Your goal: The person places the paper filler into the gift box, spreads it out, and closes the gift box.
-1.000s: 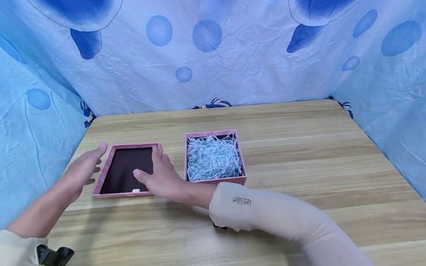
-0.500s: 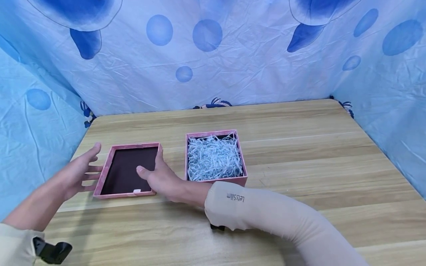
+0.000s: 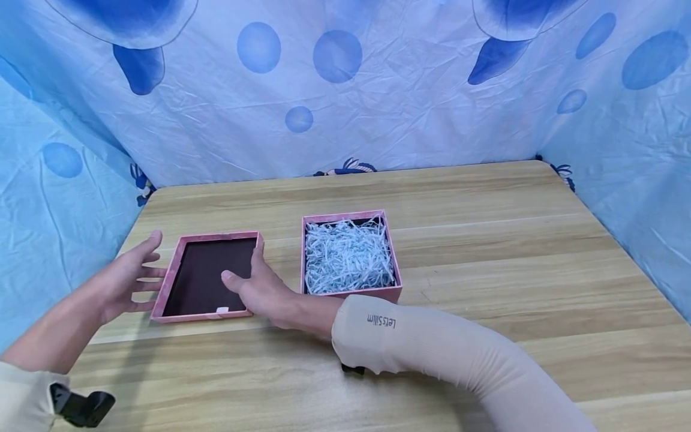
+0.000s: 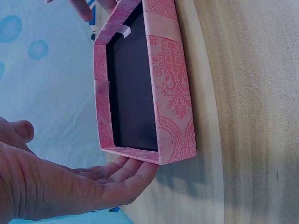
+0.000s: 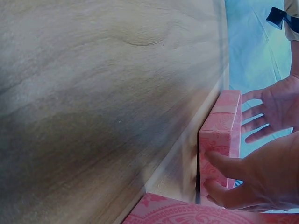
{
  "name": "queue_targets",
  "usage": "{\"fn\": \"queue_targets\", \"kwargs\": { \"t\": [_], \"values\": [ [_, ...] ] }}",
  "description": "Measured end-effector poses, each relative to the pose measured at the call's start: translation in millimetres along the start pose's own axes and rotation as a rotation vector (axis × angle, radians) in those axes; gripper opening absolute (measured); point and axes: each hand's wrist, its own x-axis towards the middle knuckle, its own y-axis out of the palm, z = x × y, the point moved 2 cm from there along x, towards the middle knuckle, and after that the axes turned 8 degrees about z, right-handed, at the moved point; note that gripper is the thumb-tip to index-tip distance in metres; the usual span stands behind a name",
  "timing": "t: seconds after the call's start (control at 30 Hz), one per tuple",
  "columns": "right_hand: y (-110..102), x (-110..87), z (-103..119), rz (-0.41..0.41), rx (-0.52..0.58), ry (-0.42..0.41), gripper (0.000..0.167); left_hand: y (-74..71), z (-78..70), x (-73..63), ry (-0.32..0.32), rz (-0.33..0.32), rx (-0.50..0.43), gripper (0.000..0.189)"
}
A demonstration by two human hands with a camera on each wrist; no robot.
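A pink patterned box lid (image 3: 202, 279) lies with its dark inside facing up at the left of the table. Straight fingers of my left hand (image 3: 121, 285) touch the lid's left side, thumb raised away from it. In the left wrist view, those fingertips meet the lid's end wall (image 4: 131, 154) low down. My right hand (image 3: 267, 294) lies along the opposite side. In the right wrist view, its extended fingers (image 5: 229, 165) rest against the patterned outer wall; in the head view its thumb (image 3: 232, 279) stands apart over the lid's inside. A small white tab (image 3: 222, 310) shows at the near wall.
Right of the lid stands the matching pink box (image 3: 375, 294), filled with pale blue shredded paper (image 3: 348, 255). My right forearm passes in front of this box. A blue printed cloth (image 3: 378, 120) hangs behind and at both sides of the wooden table (image 3: 486, 240).
My left hand has come down to the lid's left side, its fingers spread against it. My right fingers have slid from over the lid's right rim to its outer side. The lid has barely moved.
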Motion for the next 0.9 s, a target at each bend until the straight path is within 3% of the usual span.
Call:
{"fn": "queue_targets", "kwargs": {
  "t": [0.5, 0.73, 0.9],
  "values": [
    [-8.0, -11.4, 16.3, 0.045, 0.021, -0.106, 0.083, -0.2, -20.6, -19.4, 0.104, -0.031, -0.006, 0.101],
    [-20.8, -20.5, 35.1, 0.038, 0.001, -0.142, 0.08, -1.8, -31.4, -26.8, 0.163, -0.054, 0.022, 0.097],
    [-37.5, -30.7, 54.0, 0.039, 0.045, -0.188, 0.072, -0.4, -45.3, -33.2, 0.234, -0.081, 0.062, 0.089]
  ]
}}
